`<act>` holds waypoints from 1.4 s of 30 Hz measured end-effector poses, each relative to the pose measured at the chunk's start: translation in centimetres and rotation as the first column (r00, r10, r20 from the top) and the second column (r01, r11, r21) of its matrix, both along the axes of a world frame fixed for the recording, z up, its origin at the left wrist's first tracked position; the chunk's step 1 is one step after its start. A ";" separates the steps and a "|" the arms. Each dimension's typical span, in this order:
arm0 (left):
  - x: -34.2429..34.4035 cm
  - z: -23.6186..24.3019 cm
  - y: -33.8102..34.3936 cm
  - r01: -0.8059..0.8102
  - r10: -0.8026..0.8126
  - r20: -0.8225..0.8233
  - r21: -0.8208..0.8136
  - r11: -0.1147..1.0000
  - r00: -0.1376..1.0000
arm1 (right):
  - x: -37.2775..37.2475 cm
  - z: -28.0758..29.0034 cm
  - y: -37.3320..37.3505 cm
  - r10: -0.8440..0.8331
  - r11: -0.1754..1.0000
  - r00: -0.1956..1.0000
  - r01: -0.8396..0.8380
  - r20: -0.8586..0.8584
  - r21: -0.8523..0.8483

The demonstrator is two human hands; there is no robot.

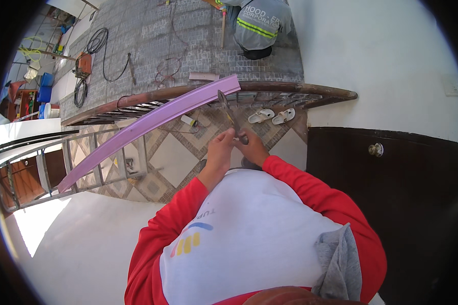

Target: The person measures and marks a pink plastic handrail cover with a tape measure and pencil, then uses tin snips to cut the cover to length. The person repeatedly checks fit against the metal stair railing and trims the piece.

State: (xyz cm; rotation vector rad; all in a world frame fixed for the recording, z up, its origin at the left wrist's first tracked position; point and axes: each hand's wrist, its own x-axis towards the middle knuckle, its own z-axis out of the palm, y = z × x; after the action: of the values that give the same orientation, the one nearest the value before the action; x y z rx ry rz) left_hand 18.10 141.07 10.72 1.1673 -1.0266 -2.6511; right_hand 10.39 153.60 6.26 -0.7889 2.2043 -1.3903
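We gripped tin snips (232, 118) in our right hand (254, 150), left hand (220, 154) against them, its grip unclear; the purple channel strip (155, 118) slanted ahead, far-right to near-left, nearer our left.

1. The left forearm (173, 216), red-sleeved, slants up and inward to a bare wrist (207, 178).
2. The right forearm (308, 186) slants inward from a bent elbow.
3. The left hand (220, 152) is raised before the chest, fingers bent.
4. The right hand (253, 149), just beside it, curls in a grip.
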 end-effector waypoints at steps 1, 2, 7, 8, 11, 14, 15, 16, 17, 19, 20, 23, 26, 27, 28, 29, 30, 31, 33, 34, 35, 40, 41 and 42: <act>-0.8 -0.1 0.6 0.052 -0.052 0.022 0.002 0.999 0.998 | -0.9 -1.0 0.8 -0.002 1.000 0.999 0.002 0.033 0.002; -1.4 0.0 1.0 0.116 -0.116 0.084 0.009 0.993 0.990 | -1.4 -2.0 1.6 -0.008 1.000 0.998 0.008 0.068 0.004; -5.0 -1.7 -4.1 0.582 -0.364 0.458 -0.700 0.414 0.811 | -4.3 -5.4 6.3 -0.094 0.994 0.858 0.054 0.506 0.094; -6.1 -2.6 -6.2 0.590 -0.251 0.562 -0.805 0.053 0.788 | -4.7 -5.5 7.5 -0.132 0.990 0.800 0.080 0.585 0.114; -8.9 -5.9 -12.1 0.531 0.030 0.641 -0.607 -0.591 0.767 | -5.5 -4.6 11.3 -0.298 0.954 0.580 0.143 0.758 0.265; -10.8 -8.6 -16.5 0.559 -0.042 0.783 -0.478 -0.678 0.620 | -5.6 -3.6 13.7 -0.381 0.917 0.555 0.126 0.739 0.379; -11.4 -9.2 -17.3 0.621 -0.059 0.847 -0.433 -0.653 0.528 | -5.4 -3.5 14.2 -0.392 0.915 0.546 0.148 0.740 0.376; -11.3 -9.5 -17.5 0.574 -0.097 0.814 -0.483 -0.661 0.573 | -5.1 -3.5 14.6 -0.408 0.909 0.540 0.165 0.736 0.382; -11.4 -9.3 -17.8 0.572 -0.128 0.816 -0.497 -0.653 0.564 | -5.0 -3.6 14.9 -0.445 0.891 0.517 0.173 0.731 0.421; -11.7 -8.0 -18.4 0.584 -0.223 0.828 -0.528 -0.616 0.514 | -4.9 -4.2 15.1 -0.416 0.905 0.545 0.169 0.727 0.391; -11.6 -6.9 -18.8 0.604 -0.289 0.835 -0.541 -0.586 0.468 | -4.7 -4.6 15.0 -0.430 0.895 0.542 0.152 0.722 0.419; -12.3 -3.6 -20.5 0.649 -0.528 0.786 -0.589 -0.481 0.322 | -4.7 -6.4 14.1 -0.335 0.938 0.552 0.116 0.764 0.328; -14.0 -1.0 -22.6 0.772 -0.721 0.668 -0.552 -0.314 0.184 | -4.5 -8.5 12.7 -0.264 0.962 0.592 0.101 0.762 0.254; -14.5 -0.4 -23.1 0.828 -0.756 0.640 -0.493 -0.266 0.139 | -4.5 -9.1 12.1 -0.232 0.967 0.644 0.075 0.729 0.242; -14.8 0.1 -23.5 0.852 -0.785 0.607 -0.469 -0.233 0.119 | -4.5 -9.7 11.4 -0.199 0.972 0.694 0.048 0.692 0.231; -15.2 0.6 -24.0 0.880 -0.799 0.595 -0.424 -0.215 0.092 | -4.6 -10.1 10.8 -0.194 0.967 0.720 0.025 0.667 0.255; -15.5 0.9 -24.4 0.905 -0.812 0.580 -0.378 -0.197 0.065 | -4.7 -10.2 10.5 -0.130 0.981 0.744 0.000 0.655 0.195; -15.7 0.9 -24.6 0.910 -0.780 0.625 -0.339 -0.239 0.028 | -4.7 -10.1 10.0 -0.097 0.985 0.748 -0.020 0.657 0.169; -16.0 0.6 -25.5 0.962 -0.753 0.658 -0.219 -0.165 0.021 | -4.9 -9.2 9.3 -0.033 0.988 0.767 -0.072 0.640 0.137; -16.1 0.2 -25.9 0.980 -0.739 0.673 -0.157 -0.125 0.014 | -5.1 -8.5 9.2 -0.001 0.986 0.781 -0.103 0.624 0.130; -16.1 -0.5 -26.2 0.979 -0.742 0.670 -0.170 -0.109 0.033 | -5.2 -7.7 9.0 0.033 0.983 0.793 -0.136 0.608 0.125; -15.7 -4.2 -27.5 0.954 -0.815 0.574 -0.282 -0.103 0.082 | -4.6 -4.2 7.4 -0.073 0.997 0.694 0.031 0.716 0.071; -15.7 -4.6 -27.4 0.935 -0.877 0.468 -0.348 -0.073 0.105 | -4.5 -3.8 7.0 -0.057 0.998 0.673 0.049 0.737 0.032; -15.6 -4.9 -27.4 0.929 -0.892 0.443 -0.361 -0.080 0.095 | -4.3 -3.4 6.7 -0.084 0.995 0.715 0.020 0.694 0.100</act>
State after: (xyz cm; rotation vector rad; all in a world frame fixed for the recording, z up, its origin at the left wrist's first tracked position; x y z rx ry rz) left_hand 2.46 113.66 5.83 0.2289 -3.3858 -2.2717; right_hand 6.04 160.32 2.85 -0.1047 1.6606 -1.3147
